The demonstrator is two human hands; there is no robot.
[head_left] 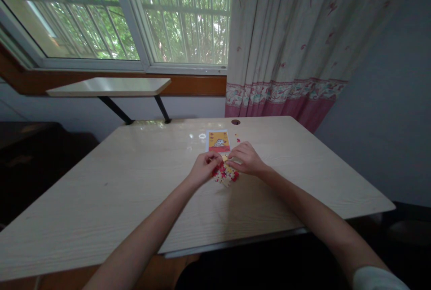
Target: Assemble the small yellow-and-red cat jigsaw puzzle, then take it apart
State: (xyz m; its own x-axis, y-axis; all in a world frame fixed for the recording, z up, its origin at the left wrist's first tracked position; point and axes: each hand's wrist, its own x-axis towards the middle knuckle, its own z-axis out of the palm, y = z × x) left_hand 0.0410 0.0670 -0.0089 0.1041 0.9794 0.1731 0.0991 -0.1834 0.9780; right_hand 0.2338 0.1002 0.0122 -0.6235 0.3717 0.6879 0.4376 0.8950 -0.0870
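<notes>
Head view: left hand (pixel 204 167) and right hand (pixel 245 159) meet, fingers curled, pinching small pieces over a red, white and yellow pile of tiny blocks (pixel 225 175) just beneath them. Orange picture card (pixel 218 141) lies just beyond, on pale wooden table (pixel 117 182).

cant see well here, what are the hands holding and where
Both hands, left and right, pinch a small piece over the pile; the exact grip cannot be told.

Your table (pixel 134 182) is pale wood with a fine grain. The card (pixel 218 141) before you is orange-yellow with a white figure and a red band below. The small pieces (pixel 225 176) are red, white and cream. The curtain (pixel 286 34) is off-white with red sprigs and a pink patterned hem.
</notes>
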